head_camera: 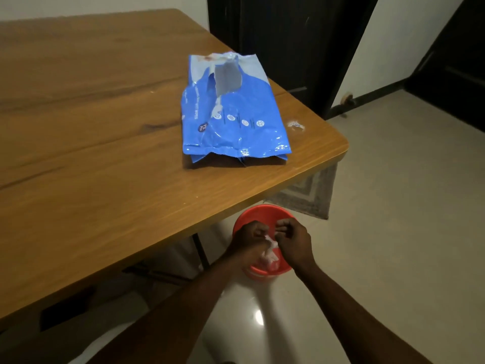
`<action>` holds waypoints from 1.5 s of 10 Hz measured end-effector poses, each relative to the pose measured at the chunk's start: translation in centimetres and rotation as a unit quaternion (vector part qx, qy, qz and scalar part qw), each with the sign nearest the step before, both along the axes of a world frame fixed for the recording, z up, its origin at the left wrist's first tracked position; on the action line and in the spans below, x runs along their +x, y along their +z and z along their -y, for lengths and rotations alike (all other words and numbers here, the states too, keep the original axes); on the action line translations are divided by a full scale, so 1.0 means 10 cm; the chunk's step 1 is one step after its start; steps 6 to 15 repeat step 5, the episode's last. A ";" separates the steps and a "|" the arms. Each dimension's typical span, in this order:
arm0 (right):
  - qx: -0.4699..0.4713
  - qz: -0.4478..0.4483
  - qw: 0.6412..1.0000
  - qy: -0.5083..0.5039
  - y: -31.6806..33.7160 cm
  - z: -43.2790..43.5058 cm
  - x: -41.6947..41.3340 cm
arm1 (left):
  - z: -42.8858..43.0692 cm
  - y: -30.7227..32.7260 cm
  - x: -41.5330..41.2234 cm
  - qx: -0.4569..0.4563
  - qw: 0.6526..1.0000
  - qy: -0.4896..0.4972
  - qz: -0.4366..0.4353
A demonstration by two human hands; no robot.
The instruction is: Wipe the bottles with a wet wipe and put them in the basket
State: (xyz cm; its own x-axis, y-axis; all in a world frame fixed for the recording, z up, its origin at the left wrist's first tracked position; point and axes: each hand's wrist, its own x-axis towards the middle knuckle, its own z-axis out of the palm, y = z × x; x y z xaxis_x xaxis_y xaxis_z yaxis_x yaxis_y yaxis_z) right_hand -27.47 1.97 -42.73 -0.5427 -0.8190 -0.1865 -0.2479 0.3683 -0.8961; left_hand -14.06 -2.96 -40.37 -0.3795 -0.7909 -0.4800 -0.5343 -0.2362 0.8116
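Observation:
A red round basket (265, 214) stands on the floor just past the table's near right edge. Both my hands hover over it. My left hand (250, 236) and my right hand (295, 239) are closed together on a crumpled white wet wipe (270, 252) that hangs between them over the basket's inside. Something white lies in the basket under the wipe; I cannot tell what it is. No bottle is plainly visible. A blue wet wipes pack (231, 114), torn open at its far end, lies on the wooden table (91, 153).
The table's rounded corner (338, 145) juts out to the right above a grey patterned rug (307, 195). A dark door (286, 48) stands behind. A black table leg (200, 250) runs down left of the basket. The glossy pale floor spreads to the right.

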 end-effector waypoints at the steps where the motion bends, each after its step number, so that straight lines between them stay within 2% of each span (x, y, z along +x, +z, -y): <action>1: 0.000 -0.009 1.000 0.013 -0.01 -0.03 -0.03 | 0.03 -0.03 0.00 -0.018 1.000 0.004 0.008; 3: -0.006 -0.071 0.994 0.077 0.29 -0.21 0.00 | -0.11 0.27 0.02 -0.059 0.997 -0.022 0.038; 5: -0.043 -0.119 0.982 0.139 0.95 -0.48 0.12 | -0.50 0.83 0.21 -0.128 0.990 -0.045 -0.031; 15: -0.043 -0.119 0.982 0.139 0.95 -0.48 0.12 | -0.50 0.83 0.21 -0.128 0.990 -0.045 -0.031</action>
